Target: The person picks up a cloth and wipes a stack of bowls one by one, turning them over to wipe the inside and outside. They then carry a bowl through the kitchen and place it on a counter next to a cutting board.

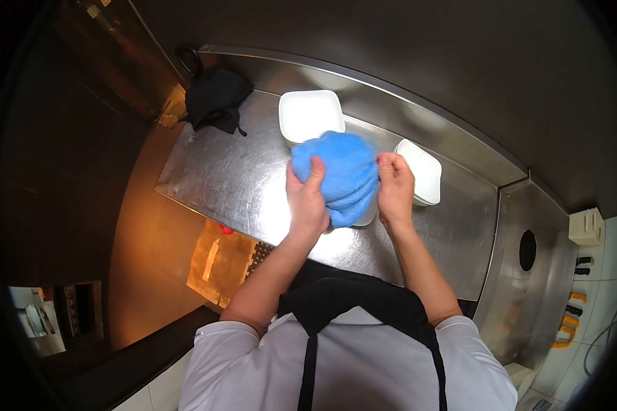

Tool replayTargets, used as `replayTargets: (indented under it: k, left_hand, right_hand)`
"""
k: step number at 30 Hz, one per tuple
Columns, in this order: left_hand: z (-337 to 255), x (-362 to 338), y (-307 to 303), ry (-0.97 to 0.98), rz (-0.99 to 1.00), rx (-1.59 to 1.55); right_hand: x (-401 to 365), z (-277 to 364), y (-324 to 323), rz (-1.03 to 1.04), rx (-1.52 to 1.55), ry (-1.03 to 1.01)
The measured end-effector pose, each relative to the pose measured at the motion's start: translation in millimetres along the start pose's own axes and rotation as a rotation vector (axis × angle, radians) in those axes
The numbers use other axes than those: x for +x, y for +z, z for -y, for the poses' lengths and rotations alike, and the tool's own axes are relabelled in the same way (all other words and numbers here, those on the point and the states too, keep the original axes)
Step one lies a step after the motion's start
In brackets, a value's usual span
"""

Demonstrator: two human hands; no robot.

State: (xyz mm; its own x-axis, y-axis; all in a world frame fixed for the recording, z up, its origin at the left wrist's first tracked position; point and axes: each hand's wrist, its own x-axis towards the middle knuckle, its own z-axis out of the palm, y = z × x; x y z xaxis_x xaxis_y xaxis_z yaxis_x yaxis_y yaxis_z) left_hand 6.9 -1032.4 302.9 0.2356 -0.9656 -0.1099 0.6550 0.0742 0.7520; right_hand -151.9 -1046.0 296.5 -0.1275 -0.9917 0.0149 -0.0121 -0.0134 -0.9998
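Note:
A bunched blue cloth (337, 175) is held up over the steel counter (253, 171), in front of my chest. My left hand (306, 196) grips its left side, thumb on top and fingers behind. At the cloth's upper right edge, my right hand (394, 188) pinches the fabric between thumb and fingers. Part of a pale dish (369, 216) shows beneath the cloth; the rest of it is hidden. Behind the cloth stands a stack of white square dishes (311, 115). Another white stack (421, 171) stands just right of my right hand.
A black cloth (218, 99) lies at the counter's back left corner. The raised steel backsplash (391, 103) runs along the rear. To the right is a steel section with a round hole (527, 251), and knives with yellow handles (570, 322) hang beyond it. A brown board (216, 264) is lower left.

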Motion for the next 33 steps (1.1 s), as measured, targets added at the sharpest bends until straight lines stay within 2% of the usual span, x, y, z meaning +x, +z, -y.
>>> replayTargets:
  k: [2, 3, 6, 7, 9, 10, 12, 14, 17, 18, 20, 22, 24, 25, 28, 29, 30, 31, 33]
  left_hand:
    - [-5.1, 6.1, -6.7, 0.184, -0.046, 0.257]
    - [-10.0, 4.3, -7.8, 0.222, -0.049, 0.448]
    - [-7.4, -8.1, -2.1, 0.219, 0.222, 0.376]
    - [-8.8, -12.5, 0.5, 0.145, 0.336, 0.266]
    - [-8.1, -11.5, 7.0, 0.004, 0.247, -0.034]
    - [-8.6, -10.6, 8.2, -0.062, 0.195, -0.185]
    - [1.3, 3.6, -10.9, -0.174, 0.231, -0.275]
    - [8.4, 6.6, -20.5, -0.284, 0.292, -0.466]
    - [11.4, 6.7, -20.8, -0.320, 0.348, -0.531]
    - [14.6, 10.0, -20.9, -0.267, 0.320, -0.378]
    - [22.5, 19.2, -22.0, -0.160, 0.251, -0.078]
    - [13.6, 31.3, -16.6, 0.260, 0.297, 0.593]
    - [10.7, 31.9, -24.3, 0.441, 0.282, 1.008]
    - [14.8, 30.0, -34.7, 0.414, 0.254, 1.085]
    - [31.0, 7.5, -61.4, 0.234, 0.208, 1.198]
    - [45.0, -1.5, -70.6, 0.141, 0.190, 1.189]
    - [57.8, -8.9, -80.4, 0.048, 0.171, 1.178]
    - [68.1, -13.4, -89.8, 0.072, 0.209, 1.316]
    - [58.9, -14.7, -84.1, -0.114, 0.206, 1.077]
  right_hand:
    - [-2.8, -2.2, 6.5, -0.308, -0.217, -0.246]
    - [-10.3, 12.3, 10.1, -0.250, -0.199, -0.394]
    - [-21.9, 49.7, 23.0, 0.101, -0.393, -0.739]
    - [-20.3, 47.6, 21.3, 0.206, -0.273, -0.565]
    - [-13.1, 39.7, 18.9, 0.418, -0.032, -0.224]
    - [-13.2, 35.3, 18.5, 0.443, 0.036, -0.188]
    - [-19.3, 28.2, 18.1, 0.496, 0.172, -0.109]
    - [-29.8, 26.3, 25.7, 0.464, 0.396, -0.006]
    - [-43.8, 31.3, 35.5, 0.342, 0.606, 0.151]
    - [-46.3, 33.4, 36.3, 0.291, 0.653, 0.203]
    - [-50.0, 33.4, 33.5, 0.260, 0.547, 0.173]
    - [-46.8, 34.8, 26.1, 0.241, 0.350, 0.116]
    - [-29.5, 38.9, 10.9, 0.221, 0.064, 0.030]
    - [-24.6, 41.4, 8.8, 0.100, -0.057, -0.090]
    - [0.1, 14.8, -4.8, -0.079, -0.763, -0.781]
    - [7.9, -0.6, -7.6, 0.028, -0.830, -0.875]
    - [7.0, -17.3, -5.8, 0.092, -0.976, -0.860]
    - [4.1, -34.4, -2.3, 0.160, -1.121, -0.844]
    - [-1.5, -58.0, 8.1, 0.259, -1.335, -0.793]
